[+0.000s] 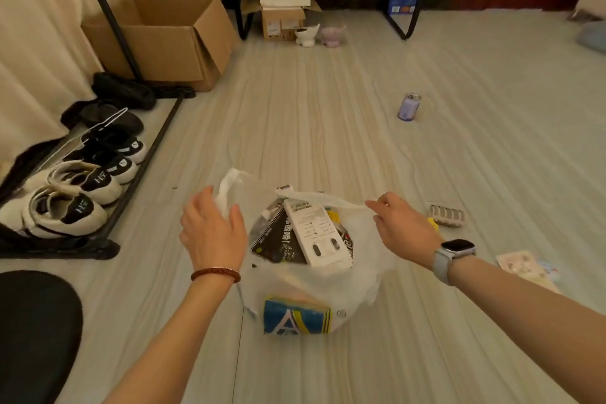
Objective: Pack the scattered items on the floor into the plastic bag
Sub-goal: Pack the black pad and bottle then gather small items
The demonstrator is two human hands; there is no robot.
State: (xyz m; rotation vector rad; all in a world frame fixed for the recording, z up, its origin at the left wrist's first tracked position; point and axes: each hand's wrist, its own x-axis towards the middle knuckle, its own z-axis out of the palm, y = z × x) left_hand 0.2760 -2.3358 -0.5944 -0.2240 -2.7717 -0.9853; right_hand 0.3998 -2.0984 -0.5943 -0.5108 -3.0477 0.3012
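- The floor (328, 108) is being taken up by pale planks, and the items not yet packed are lying on it well apart from each other.
- The plastic bag (344, 275) is being kept upright on the floor between the two hands, with its mouth pulled wide; a white box (316, 231), dark packets (278, 239) and a blue and yellow pack (296, 316) are being held inside it.
- The left hand (213, 233) is being placed at the left handle (228, 188); its fingers are being kept rather straight and a little apart, and whether the handle is really pinched cannot be told.
- The right hand (403, 229) is being used to pinch the right handle (328, 198) between thumb and fingertip, so the rim is being stretched.
- A flat printed card (528, 267) is lying to the right of the right forearm.
- A blister pack (447, 215) is lying just beside the right hand.
- A small can (409, 106) is standing farther away on the floor.
- For doing this step well, it is judged that one handle should be kept lifted, so the mouth is not collapsing while the nearest item is being fetched first.
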